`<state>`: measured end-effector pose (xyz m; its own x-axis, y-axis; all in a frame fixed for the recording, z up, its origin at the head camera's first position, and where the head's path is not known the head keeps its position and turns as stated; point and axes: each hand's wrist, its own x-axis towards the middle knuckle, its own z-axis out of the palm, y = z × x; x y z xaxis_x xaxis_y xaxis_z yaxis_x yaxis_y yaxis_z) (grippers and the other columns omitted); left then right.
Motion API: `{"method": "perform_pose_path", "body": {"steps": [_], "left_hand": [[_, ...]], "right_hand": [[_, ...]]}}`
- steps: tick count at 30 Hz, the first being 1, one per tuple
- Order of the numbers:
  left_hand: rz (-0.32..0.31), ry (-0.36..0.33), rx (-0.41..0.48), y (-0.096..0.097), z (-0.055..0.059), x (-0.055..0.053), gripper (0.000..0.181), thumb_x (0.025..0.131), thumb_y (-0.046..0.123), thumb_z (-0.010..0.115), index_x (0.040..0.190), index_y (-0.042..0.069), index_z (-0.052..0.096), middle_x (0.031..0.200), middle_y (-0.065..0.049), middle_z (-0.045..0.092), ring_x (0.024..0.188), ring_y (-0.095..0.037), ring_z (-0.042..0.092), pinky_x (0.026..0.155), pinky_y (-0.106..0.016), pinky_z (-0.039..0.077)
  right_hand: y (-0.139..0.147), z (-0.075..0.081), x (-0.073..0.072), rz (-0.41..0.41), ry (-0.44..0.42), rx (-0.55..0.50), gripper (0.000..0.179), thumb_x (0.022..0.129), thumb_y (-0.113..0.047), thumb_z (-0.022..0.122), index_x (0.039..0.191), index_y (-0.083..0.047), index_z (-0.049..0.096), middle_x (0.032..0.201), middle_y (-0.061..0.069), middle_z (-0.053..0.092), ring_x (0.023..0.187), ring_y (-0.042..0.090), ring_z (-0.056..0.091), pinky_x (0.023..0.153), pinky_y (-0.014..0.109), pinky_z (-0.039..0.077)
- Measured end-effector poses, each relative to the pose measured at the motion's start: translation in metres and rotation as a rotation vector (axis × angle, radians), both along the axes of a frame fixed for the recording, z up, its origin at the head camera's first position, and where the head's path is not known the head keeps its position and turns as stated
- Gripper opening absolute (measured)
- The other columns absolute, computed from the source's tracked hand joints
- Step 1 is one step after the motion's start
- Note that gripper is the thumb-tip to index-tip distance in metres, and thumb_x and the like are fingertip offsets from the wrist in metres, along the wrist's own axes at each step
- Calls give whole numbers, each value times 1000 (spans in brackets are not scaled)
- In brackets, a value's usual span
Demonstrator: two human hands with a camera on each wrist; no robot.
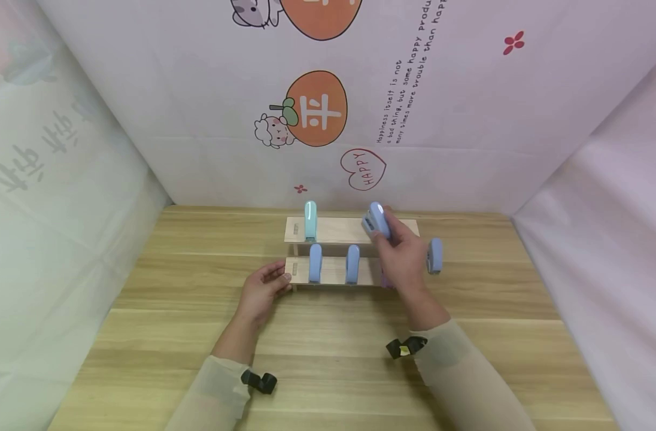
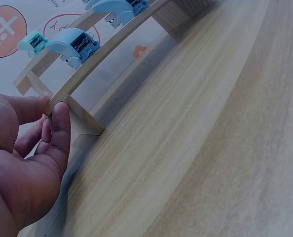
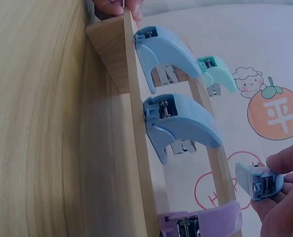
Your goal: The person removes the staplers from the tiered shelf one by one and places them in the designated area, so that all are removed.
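Observation:
My right hand grips a blue stapler just above the right part of the back, upper board of a two-tier wooden rack. Whether the stapler touches the board I cannot tell. My left hand pinches the left end of the front board between thumb and fingers. Two blue staplers stand on that front board, and a purple stapler sits at its right, mostly hidden by my right hand in the head view. A mint-green stapler stands on the back board's left part.
Another blue stapler is to the right of the rack, beside my right hand. The rack stands on a wood-grain table. Behind it rises a printed white cloth, and more cloth hangs at both sides.

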<state>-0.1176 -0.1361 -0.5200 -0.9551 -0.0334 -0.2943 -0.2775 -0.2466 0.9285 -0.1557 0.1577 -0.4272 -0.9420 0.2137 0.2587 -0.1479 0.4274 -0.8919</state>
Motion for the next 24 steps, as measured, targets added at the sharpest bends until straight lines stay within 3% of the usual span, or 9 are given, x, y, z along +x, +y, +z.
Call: {"method": "perform_pose_path", "body": {"steps": [6,13,24], "left_hand": [[-1,8,2,1,2,2,46,93,-3,73,138,-2,60,128,-17,58,111,-25,62,95,-32,62],[4,13,3,1,1,1,46,93,-3,73,137,-2,60,127,-17,59,110,-24,63,95,-32,62],[-4,6,0,-1,0,0,47,93,-2,74,138,-2,60,128,-17,59,109,-24,64,95,-33,62]], "right_hand": [[6,3,3,-35,-20,15,47,96,-14,73,141,-22,65,140,5,64,128,22,61,108,43,53],[11,2,2,-64,25,48,45,92,-13,75,137,-13,68,133,11,68,122,25,65,104,46,56],[17,-1,3,-79,40,-8,45,91,-10,76,136,-11,68,131,15,68,119,27,67,100,41,58]]}}
